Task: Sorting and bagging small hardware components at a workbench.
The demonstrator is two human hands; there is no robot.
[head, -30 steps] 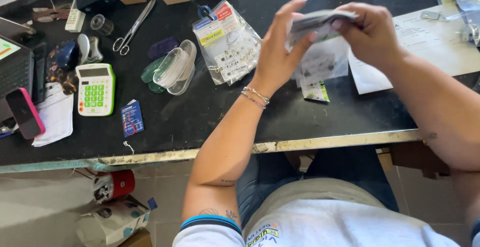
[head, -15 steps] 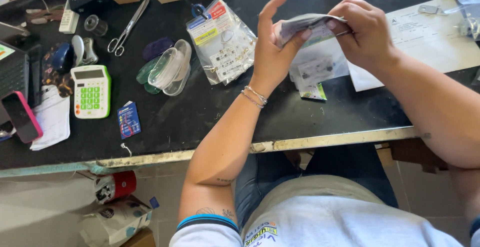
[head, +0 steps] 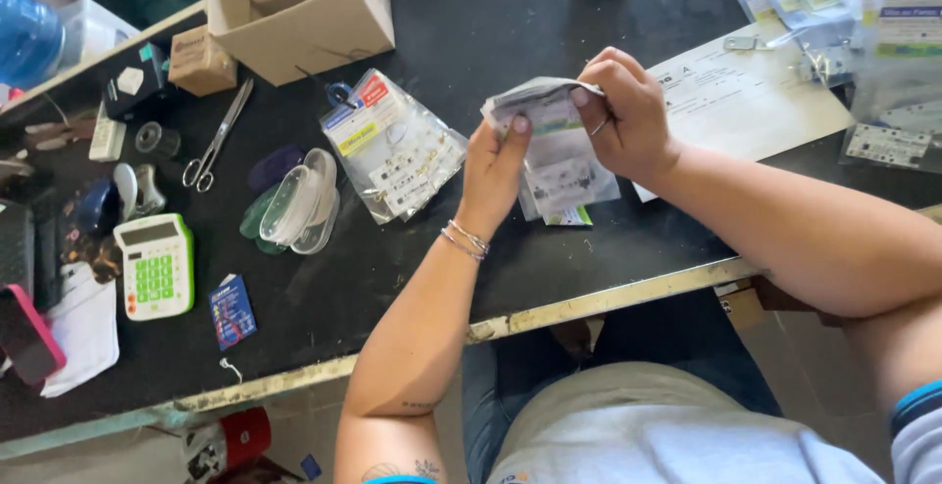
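Holding a small stack of clear plastic packets [head: 549, 140] just above the bench [head: 491, 13], the person grips it from both sides. The left hand [head: 494, 165] pinches the stack's left edge between thumb and fingers, and the right hand [head: 623, 116] closes over its top right corner, with one packet flap bent up under the fingertips. Both hands are narrow, closed on the stack, and it hangs between them with its lower edge touching or nearly touching the dark surface.

These packets look thin, light and floppy, with slick film faces that probably slide over one another, so a loose pinch at one corner would likely let them fan out or slip. Taking hold along the stiffer printed header, or squeezing the whole stack at opposite edges as now, seems the surest grip.

Left of the left hand lies another clear bag [head: 397, 145] of small parts. Beyond the right hand, a white paper sheet [head: 751, 96] lies flat.
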